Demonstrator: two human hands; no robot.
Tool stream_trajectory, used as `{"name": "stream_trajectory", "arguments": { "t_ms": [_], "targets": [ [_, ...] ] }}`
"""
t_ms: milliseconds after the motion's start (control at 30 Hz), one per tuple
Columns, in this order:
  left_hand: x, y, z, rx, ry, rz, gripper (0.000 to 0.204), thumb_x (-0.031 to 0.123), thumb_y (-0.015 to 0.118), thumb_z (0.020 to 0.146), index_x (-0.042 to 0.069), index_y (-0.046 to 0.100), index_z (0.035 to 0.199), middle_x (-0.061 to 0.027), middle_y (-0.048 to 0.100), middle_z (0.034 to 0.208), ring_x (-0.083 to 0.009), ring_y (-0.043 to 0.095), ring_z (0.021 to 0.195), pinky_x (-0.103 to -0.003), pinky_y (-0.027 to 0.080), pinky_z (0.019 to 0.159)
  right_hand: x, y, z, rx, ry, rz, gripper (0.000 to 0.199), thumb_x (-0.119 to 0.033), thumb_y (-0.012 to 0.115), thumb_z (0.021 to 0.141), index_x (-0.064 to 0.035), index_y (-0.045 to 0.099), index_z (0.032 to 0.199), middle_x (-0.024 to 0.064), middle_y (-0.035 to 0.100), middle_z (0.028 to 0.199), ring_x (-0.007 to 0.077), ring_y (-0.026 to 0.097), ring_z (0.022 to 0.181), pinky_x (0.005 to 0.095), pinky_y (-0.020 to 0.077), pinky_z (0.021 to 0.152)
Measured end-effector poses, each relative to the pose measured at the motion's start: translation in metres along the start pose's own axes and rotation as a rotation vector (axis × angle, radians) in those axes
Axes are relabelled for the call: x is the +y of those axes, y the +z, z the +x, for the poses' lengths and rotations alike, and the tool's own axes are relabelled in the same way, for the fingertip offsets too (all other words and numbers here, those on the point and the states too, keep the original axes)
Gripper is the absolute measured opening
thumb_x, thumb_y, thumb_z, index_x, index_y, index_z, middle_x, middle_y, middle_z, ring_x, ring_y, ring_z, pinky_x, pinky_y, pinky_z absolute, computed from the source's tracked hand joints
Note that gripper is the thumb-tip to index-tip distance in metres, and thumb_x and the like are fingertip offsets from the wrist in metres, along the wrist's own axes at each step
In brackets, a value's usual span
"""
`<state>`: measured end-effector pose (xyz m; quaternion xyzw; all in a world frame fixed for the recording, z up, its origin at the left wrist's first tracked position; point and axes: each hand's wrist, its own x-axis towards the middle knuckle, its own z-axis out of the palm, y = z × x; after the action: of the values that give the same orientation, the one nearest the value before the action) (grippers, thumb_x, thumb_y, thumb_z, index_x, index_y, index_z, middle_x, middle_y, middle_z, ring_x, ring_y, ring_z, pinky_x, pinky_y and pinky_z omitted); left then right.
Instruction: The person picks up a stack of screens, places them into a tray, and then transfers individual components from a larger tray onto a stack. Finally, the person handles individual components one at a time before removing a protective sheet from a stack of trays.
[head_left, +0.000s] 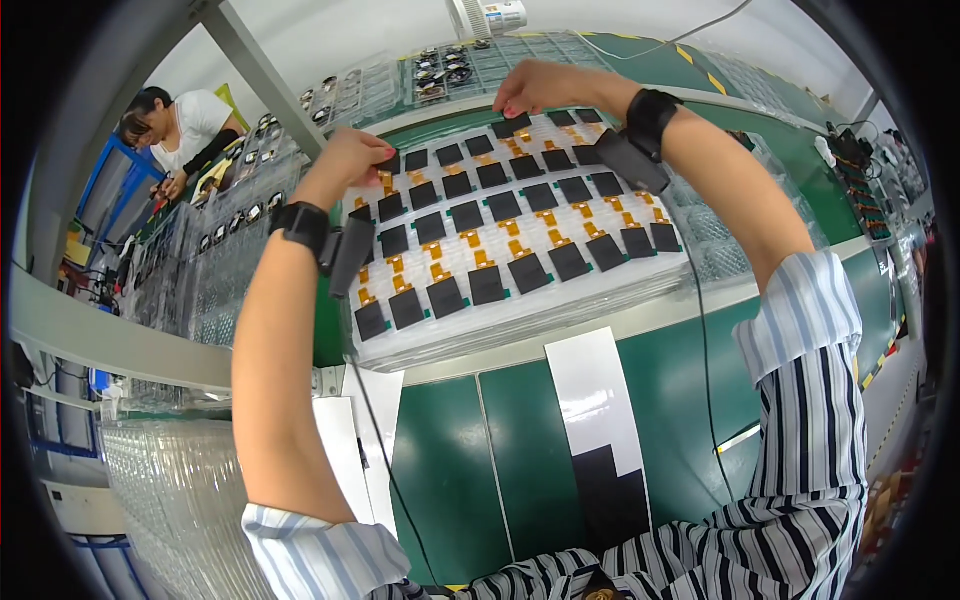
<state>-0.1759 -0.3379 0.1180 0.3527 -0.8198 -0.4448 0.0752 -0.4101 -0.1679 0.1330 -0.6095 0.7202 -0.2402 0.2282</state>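
Far left on my feed, I see a co-worker [195, 125] in a white top, bent over a bench beside clear trays [225, 240] of small dark parts. Next comes the wearer's left hand [352, 160], with a black wrist strap [303, 228], at the far left corner of a white tray [440, 345]. Its fingertips are at a black square [392, 163] at the end of the farthest row; I cannot tell whether they grip it.

In the middle I have the white tray, layered like a stack, carrying rows of black squares [487, 285] with orange tabs [484, 258]. Below it, a white sheet [590, 385] with a dark lower part lies on the green bench [440, 460].

Farther right, the right hand [540, 88] bends down over the tray's far edge, fingers bunched at another dark square [511, 126] in the same row. They look to be touching its upper edge, but I cannot tell if they have hold of it. Beyond that forearm I see a clear bumpy tray [720, 240].
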Motion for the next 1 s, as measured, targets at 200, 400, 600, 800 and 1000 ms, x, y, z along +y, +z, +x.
{"name": "stream_trajectory", "arguments": {
  "t_ms": [200, 400, 600, 800, 1000],
  "targets": [
    [0.004, 0.018, 0.006, 0.07, 0.085, 0.493, 0.024, 0.022, 0.065, 0.074, -0.001, 0.062, 0.079, -0.0128, 0.059, 0.061, -0.0169, 0.059, 0.053, -0.03, 0.045, 0.051, -0.002, 0.004, -0.003, -0.048, 0.064, -0.234, 0.023, -0.016, 0.065, 0.075, -0.0058, 0.064, 0.096, 0.0059, 0.063, 0.082, 0.0139, 0.057, 0.075, 0.0278, 0.0437, 0.065],
    [-0.001, 0.017, 0.011, 0.227, 0.23, 0.602, 0.024, 0.021, 0.069, 0.069, -0.002, 0.063, 0.068, -0.0159, 0.057, 0.054, -0.0223, 0.058, 0.047, -0.032, 0.044, 0.05, -0.022, 0.003, 0.005, 0.083, -0.096, 0.214, 0.023, -0.016, 0.065, 0.075, -0.0058, 0.065, 0.095, 0.0049, 0.063, 0.08, 0.0135, 0.056, 0.073, 0.0269, 0.0438, 0.064],
    [0.0, 0.017, 0.01, 0.092, 0.084, 0.196, 0.022, 0.017, 0.068, 0.071, -0.004, 0.062, 0.071, -0.0127, 0.06, 0.064, -0.0178, 0.058, 0.056, -0.03, 0.046, 0.053, -0.022, 0.03, 0.016, -0.112, -0.037, -0.098, 0.024, -0.014, 0.063, 0.076, -0.003, 0.063, 0.098, 0.0051, 0.061, 0.076, 0.0124, 0.053, 0.065, 0.0267, 0.0428, 0.058],
    [0.009, 0.0, -0.002, 0.149, 0.038, -0.416, 0.021, 0.015, 0.059, 0.08, -0.006, 0.059, 0.083, -0.011, 0.061, 0.079, -0.0166, 0.059, 0.068, -0.028, 0.049, 0.058, -0.023, 0.013, 0.009, -0.083, 0.026, 0.018, 0.026, -0.013, 0.061, 0.079, -0.0008, 0.06, 0.102, 0.0046, 0.059, 0.073, 0.0102, 0.048, 0.056, 0.0237, 0.0395, 0.052],
    [0.016, -0.006, -0.013, -0.074, 0.017, -0.728, 0.022, 0.007, 0.048, 0.086, -0.006, 0.05, 0.103, -0.0133, 0.058, 0.089, -0.0208, 0.059, 0.081, -0.028, 0.053, 0.069, -0.03, -0.008, -0.001, -0.024, 0.041, 0.391, 0.023, -0.015, 0.06, 0.081, 0.0013, 0.061, 0.097, 0.0065, 0.059, 0.08, 0.01, 0.052, 0.06, 0.0202, 0.0439, 0.054]
  ]
}}
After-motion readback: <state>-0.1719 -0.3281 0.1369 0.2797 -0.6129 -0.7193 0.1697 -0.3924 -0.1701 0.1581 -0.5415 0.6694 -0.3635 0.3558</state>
